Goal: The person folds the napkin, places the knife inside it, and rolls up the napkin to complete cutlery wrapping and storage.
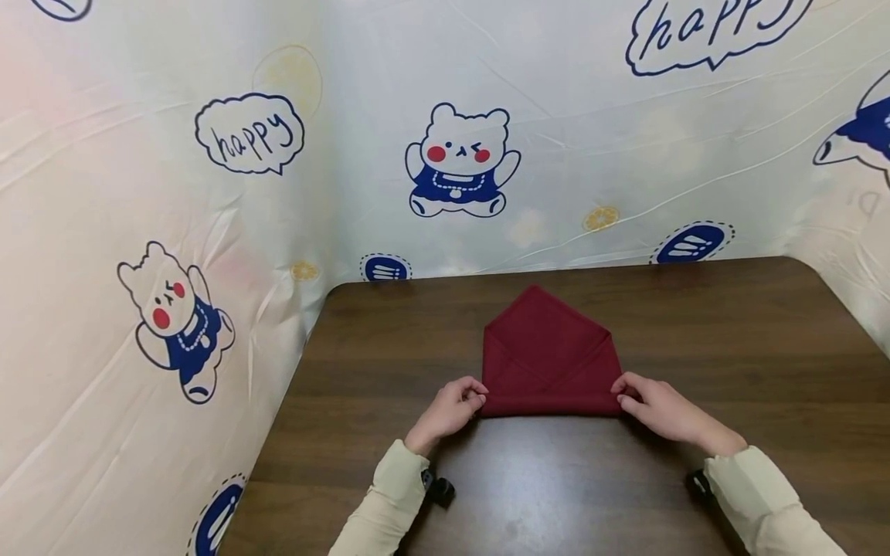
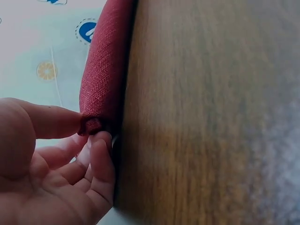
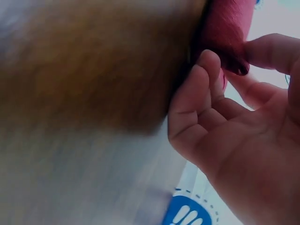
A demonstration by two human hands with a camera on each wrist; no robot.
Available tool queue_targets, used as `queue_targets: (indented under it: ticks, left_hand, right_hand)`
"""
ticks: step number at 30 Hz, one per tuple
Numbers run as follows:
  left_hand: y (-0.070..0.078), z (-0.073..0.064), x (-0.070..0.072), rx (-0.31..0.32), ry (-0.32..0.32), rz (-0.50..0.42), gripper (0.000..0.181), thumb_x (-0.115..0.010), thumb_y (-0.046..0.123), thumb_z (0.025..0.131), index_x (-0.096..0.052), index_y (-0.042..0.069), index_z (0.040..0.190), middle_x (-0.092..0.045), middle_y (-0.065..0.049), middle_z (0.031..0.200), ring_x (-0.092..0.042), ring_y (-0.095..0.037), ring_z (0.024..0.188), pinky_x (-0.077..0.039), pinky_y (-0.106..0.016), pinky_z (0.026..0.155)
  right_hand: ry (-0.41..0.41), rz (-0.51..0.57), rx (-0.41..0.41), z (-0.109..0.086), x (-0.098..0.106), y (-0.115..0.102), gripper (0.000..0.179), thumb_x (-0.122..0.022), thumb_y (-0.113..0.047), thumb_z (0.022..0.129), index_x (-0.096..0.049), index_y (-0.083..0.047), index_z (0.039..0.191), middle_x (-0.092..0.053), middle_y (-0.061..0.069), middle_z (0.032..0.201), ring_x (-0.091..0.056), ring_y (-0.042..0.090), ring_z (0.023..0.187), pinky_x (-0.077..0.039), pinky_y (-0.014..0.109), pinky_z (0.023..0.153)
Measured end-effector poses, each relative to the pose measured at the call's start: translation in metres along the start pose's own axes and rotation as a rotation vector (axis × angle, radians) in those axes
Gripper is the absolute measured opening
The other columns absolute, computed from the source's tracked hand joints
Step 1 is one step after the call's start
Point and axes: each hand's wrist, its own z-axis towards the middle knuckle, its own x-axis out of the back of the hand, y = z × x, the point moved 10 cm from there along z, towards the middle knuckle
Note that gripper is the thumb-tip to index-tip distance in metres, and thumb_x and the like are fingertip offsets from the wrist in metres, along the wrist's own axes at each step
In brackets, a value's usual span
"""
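A dark red cloth napkin [image 1: 547, 351] lies on the brown table, folded to a point at the far side, with its near edge rolled into a thick band. My left hand [image 1: 453, 405] pinches the left end of that roll. In the left wrist view, the thumb and fingers of the left hand [image 2: 61, 164] close on the end of the rolled cloth [image 2: 105, 70]. At the opposite end, my right hand [image 1: 660, 409] pinches the roll between thumb and fingers. The right wrist view shows the right hand [image 3: 243, 117] holding the rolled end [image 3: 227, 28].
The wooden table [image 1: 389, 332] reaches to a printed cloth backdrop [image 1: 361, 154] at the back and sides. Its far edge runs just beyond the napkin's tip. Small black devices [image 1: 439, 491] are strapped at both wrists.
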Motion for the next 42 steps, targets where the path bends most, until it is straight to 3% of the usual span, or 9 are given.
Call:
queue_targets:
  ticks: [5,13,30,37,42]
  left_hand:
    - [-0.001,0.002,0.000,0.019,-0.008,-0.028,0.013,-0.057,0.010,0.095,-0.065,0.003,0.101,-0.064,-0.010,0.075,-0.053,-0.007,0.059,-0.044,-0.022,0.060]
    - [-0.008,0.008,0.001,0.081,-0.025,-0.068,0.011,-0.061,0.008,0.092,-0.065,0.001,0.098,-0.065,-0.009,0.073,-0.054,-0.010,0.057,-0.046,-0.024,0.055]
    - [-0.021,0.008,0.003,0.135,0.072,-0.232,0.010,-0.066,0.006,0.089,-0.062,-0.001,0.094,-0.068,-0.011,0.071,-0.059,-0.011,0.051,-0.054,-0.030,0.053]
    - [-0.023,0.008,0.003,0.113,0.088,-0.251,0.013,-0.066,0.008,0.090,-0.061,-0.001,0.096,-0.066,-0.020,0.075,-0.061,-0.014,0.055,-0.055,-0.033,0.052]
    - [-0.025,0.010,0.001,0.060,0.086,-0.258,0.010,-0.066,0.010,0.090,-0.063,0.002,0.096,-0.064,-0.018,0.076,-0.059,-0.013,0.056,-0.053,-0.030,0.050]
  right_hand:
    - [-0.037,0.084,-0.078,0.003,-0.002,0.011,0.011,-0.057,-0.013,0.093,-0.060,-0.006,0.100,-0.059,-0.003,0.078,-0.051,0.003,0.068,-0.042,0.024,0.063]
    - [-0.104,0.296,-0.166,0.008,-0.006,0.019,0.014,-0.057,-0.012,0.093,-0.060,0.001,0.096,-0.059,0.005,0.076,-0.056,0.016,0.065,-0.049,0.028,0.056]
    - [-0.037,0.324,-0.289,0.006,-0.009,0.036,0.016,-0.058,-0.014,0.093,-0.063,0.001,0.098,-0.061,0.006,0.077,-0.062,0.017,0.068,-0.054,0.027,0.059]
    - [-0.016,0.316,-0.331,0.006,-0.009,0.041,0.018,-0.060,-0.017,0.093,-0.062,0.001,0.097,-0.062,0.005,0.074,-0.063,0.015,0.065,-0.055,0.028,0.058]
    - [-0.010,0.353,-0.310,0.006,-0.008,0.038,0.018,-0.060,-0.015,0.093,-0.059,0.002,0.100,-0.062,0.007,0.077,-0.062,0.015,0.063,-0.055,0.028,0.057]
